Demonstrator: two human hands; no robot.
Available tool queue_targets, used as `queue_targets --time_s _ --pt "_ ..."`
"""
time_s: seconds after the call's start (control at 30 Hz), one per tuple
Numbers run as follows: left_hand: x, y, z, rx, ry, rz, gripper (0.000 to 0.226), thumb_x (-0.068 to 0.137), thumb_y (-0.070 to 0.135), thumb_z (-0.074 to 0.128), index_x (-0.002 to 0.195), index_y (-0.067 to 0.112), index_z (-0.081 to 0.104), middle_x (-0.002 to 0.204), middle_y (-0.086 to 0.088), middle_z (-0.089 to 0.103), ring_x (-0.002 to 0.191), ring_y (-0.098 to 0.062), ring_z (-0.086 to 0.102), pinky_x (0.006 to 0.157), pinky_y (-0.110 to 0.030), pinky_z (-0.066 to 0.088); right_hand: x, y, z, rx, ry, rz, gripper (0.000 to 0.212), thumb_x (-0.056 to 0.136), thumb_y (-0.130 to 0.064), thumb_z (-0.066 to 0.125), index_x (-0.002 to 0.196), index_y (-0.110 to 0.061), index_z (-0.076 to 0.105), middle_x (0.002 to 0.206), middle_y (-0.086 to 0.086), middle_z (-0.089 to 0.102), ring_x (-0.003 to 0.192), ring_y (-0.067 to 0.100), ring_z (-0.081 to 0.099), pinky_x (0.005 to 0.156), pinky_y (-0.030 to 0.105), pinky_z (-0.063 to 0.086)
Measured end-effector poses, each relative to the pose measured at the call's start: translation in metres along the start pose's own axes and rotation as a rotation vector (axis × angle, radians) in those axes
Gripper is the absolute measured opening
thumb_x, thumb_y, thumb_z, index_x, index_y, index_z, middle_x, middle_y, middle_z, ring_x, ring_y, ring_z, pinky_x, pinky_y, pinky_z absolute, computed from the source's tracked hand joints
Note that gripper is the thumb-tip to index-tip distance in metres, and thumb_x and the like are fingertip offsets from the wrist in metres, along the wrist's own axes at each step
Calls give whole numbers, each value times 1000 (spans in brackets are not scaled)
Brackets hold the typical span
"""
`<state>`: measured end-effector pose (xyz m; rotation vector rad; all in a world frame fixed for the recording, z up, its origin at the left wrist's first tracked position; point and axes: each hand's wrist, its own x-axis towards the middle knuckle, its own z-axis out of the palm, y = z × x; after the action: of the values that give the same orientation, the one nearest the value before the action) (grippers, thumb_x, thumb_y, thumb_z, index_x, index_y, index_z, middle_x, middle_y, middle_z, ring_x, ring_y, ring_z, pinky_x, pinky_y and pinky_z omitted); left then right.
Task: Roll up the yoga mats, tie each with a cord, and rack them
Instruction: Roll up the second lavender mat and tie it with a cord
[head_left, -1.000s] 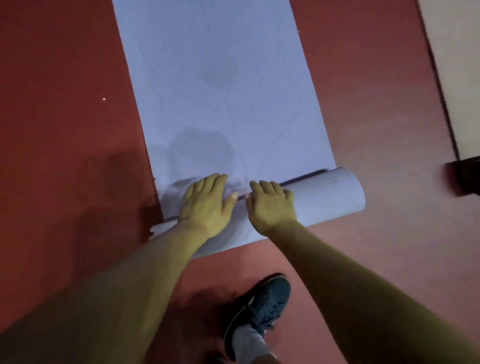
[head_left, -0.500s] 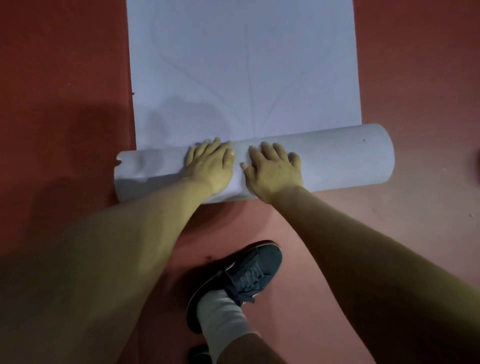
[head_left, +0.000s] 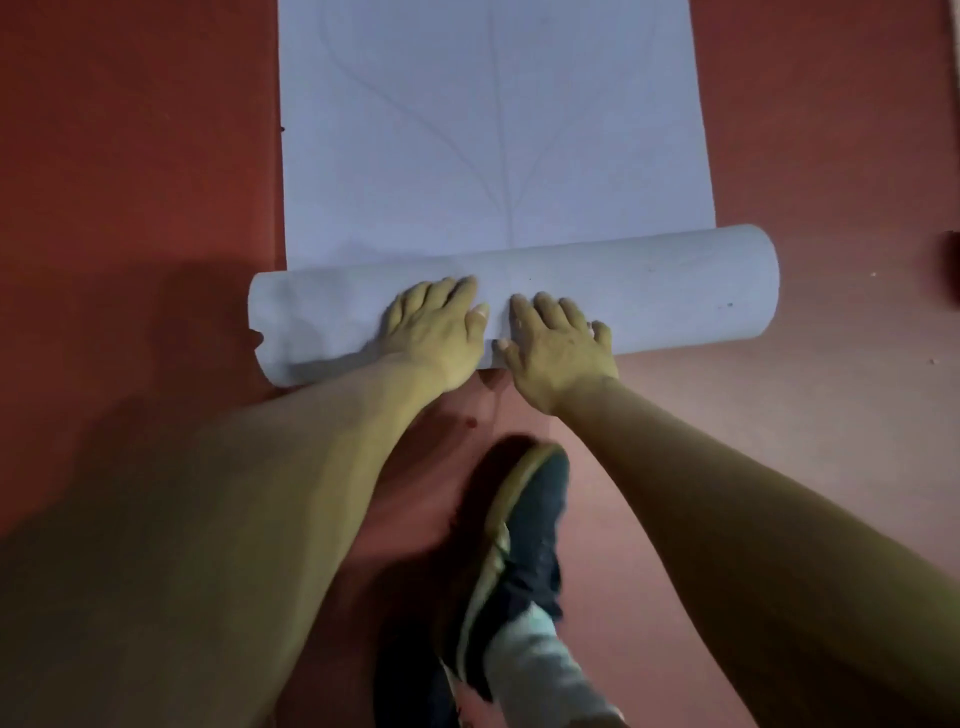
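I press my left hand (head_left: 436, 332) and right hand (head_left: 558, 353), fingers spread flat, gripping nothing, mid-roll on the pale-lavender foam yoga mat (head_left: 493, 130); its unrolled length runs straight ahead.

1 mat (head_left: 493, 130), 2 hands (head_left: 439, 332) (head_left: 558, 353), 1 shoe (head_left: 524, 551)

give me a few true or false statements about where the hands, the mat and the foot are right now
1. Both hands, left hand and right hand, press flat on the rolled part of the yoga mat. True.
2. The mat is fully rolled up. False: a long flat stretch lies unrolled beyond the roll.
3. A cord is tied around the roll. False: no cord shows on it.
4. A dark sneaker stands on the red floor, nearer the person than the roll. True.
5. The hands sit at the roll's two ends. False: they lie side by side near its middle.
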<state>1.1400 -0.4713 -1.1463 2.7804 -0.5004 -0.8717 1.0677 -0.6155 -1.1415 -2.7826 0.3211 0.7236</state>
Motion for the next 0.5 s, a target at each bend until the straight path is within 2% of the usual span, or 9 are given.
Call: queue_targets --time_s 0.17,0.33,0.4,0.5 --pt "-26 8 25 0 14 -40 57 107 44 20 160 30 10 166 6 17 155 -26 2 125 -45 -1 -25 3 15 -12 -20 -11 61 104 -53 28 158 -25 16 156 1 33 142 28 30 114 53 24" --pt "-42 12 47 30 74 -63 59 106 45 24 161 31 8 161 5 28 148 -28 20 122 -44 14 -21 11 21 -18 21 -51 70 105 -50 29 162 -21 0 146 10 44 130 34 42 105 49 34" --pt "-49 16 52 48 105 -73 59 106 44 25 161 30 9 158 4 31 143 -29 27 118 -46 21 -21 15 25 -44 55 -49 69 105 -52 30 161 -18 8 144 13 43 128 35 41 101 48 34" --pt "-57 22 60 47 116 -120 57 106 46 23 160 31 12 154 1 35 137 -32 31 114 -47 26 -31 25 35 -159 119 -40 57 104 -54 33 146 -16 38 138 14 40 123 35 38 98 47 31"
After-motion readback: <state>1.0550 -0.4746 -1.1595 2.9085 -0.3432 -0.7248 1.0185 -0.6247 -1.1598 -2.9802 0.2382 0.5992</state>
